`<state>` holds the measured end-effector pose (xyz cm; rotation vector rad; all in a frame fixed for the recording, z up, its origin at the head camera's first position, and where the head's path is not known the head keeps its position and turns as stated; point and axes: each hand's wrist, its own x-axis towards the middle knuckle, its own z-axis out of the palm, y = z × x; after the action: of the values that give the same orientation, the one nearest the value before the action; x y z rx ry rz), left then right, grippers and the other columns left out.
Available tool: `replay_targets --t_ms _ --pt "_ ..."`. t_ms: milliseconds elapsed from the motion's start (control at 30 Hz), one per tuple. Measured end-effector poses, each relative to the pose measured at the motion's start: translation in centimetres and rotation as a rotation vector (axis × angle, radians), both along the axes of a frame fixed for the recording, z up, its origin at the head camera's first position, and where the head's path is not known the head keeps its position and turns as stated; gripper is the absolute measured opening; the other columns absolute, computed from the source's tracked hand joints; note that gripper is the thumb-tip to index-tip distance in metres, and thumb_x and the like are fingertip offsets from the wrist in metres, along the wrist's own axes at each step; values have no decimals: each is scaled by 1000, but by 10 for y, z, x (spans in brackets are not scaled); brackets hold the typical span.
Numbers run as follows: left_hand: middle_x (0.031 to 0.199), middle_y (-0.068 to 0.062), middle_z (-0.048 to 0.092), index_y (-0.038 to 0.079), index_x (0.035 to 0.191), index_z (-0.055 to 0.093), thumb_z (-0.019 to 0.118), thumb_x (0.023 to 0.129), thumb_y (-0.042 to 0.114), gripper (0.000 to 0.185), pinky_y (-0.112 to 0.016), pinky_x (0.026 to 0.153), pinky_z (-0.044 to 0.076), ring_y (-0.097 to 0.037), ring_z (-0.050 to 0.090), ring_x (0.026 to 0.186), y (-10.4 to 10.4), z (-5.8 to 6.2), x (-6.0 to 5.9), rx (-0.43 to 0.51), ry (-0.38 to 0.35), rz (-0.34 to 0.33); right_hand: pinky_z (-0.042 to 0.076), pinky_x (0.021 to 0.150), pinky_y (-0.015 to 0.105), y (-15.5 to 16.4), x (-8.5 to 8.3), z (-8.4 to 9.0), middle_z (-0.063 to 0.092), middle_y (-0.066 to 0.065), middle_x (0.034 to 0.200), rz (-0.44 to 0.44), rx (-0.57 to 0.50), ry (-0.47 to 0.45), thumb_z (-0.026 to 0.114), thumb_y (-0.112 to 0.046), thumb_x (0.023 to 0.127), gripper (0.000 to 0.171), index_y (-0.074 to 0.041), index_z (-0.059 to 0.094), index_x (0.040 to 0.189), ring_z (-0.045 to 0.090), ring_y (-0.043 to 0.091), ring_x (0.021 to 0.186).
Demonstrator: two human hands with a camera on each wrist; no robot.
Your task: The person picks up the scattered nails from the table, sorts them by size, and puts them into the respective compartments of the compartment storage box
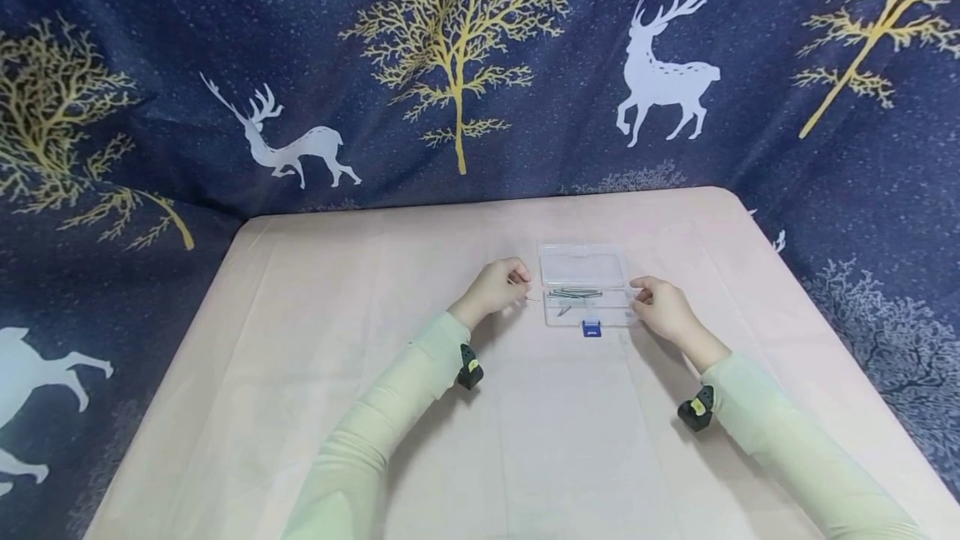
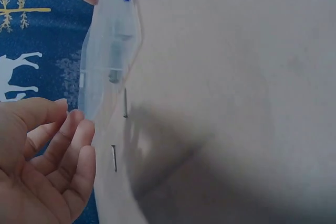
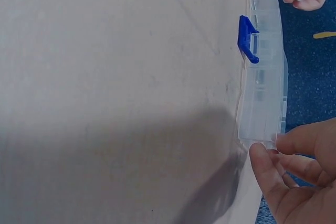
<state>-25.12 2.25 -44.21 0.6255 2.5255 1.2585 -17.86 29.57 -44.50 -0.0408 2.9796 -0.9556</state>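
A: Where does the box [image 1: 585,294] sit?

B: Toward the far edge of the bench [image 1: 300,357], about midway between its left and right edges. The lid is open and lies flat toward the far edge, and the blue latch [image 1: 591,328] faces the near edge. A bundle of nails [image 1: 573,293] lies inside.

A: And the hands?

B: The right hand [image 1: 663,311] pinches the box's right end, thumb and fingers [image 3: 273,163] closed on its corner. The left hand [image 1: 497,286] hovers just beside the left end with its fingers [image 2: 73,145] loosely curled. In the head view it may pinch something thin, but I cannot tell.

A: Any strays?

B: Two loose nails [image 2: 125,103] lie on the bench just beside the box's left end, one near the fingertips.

A: How should this be handled well?

B: I would keep the right grip steady so the light box cannot slide. The nails are thin and flat on the cloth, so I would take one at a time, rolling it up with a fingertip against the thumb. Then lay it alongside the bundle, not across it.
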Motion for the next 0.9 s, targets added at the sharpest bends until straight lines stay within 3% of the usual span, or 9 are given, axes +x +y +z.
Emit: replay_targets --t_ms 233,533,900 --pt "95 -13 66 -1 94 62 62 83 -4 11 -27 84 53 -23 61 90 -2 -12 -4 -54 26 -14 55 78 49 -1 1 1 62 29 93 -3 0 -6 55 1 87 38 17 50 120 62 42 88" --pt "88 -9 64 1 89 65 62 83 -3 8 -20 73 49 -15 55 80 -1 -25 -7 -106 58 -1 55 79 50 0 1 0 62 30 95 -9 -2 -6 55 0 87 37 16 50 120 62 43 90" --pt "83 -6 64 4 84 65 64 83 1 4 -21 72 47 -14 53 76 3 -30 -9 -177 107 -18 54 80 51 0 0 0 62 30 95 -6 -8 10 56 2 86 37 16 51 120 62 42 89"
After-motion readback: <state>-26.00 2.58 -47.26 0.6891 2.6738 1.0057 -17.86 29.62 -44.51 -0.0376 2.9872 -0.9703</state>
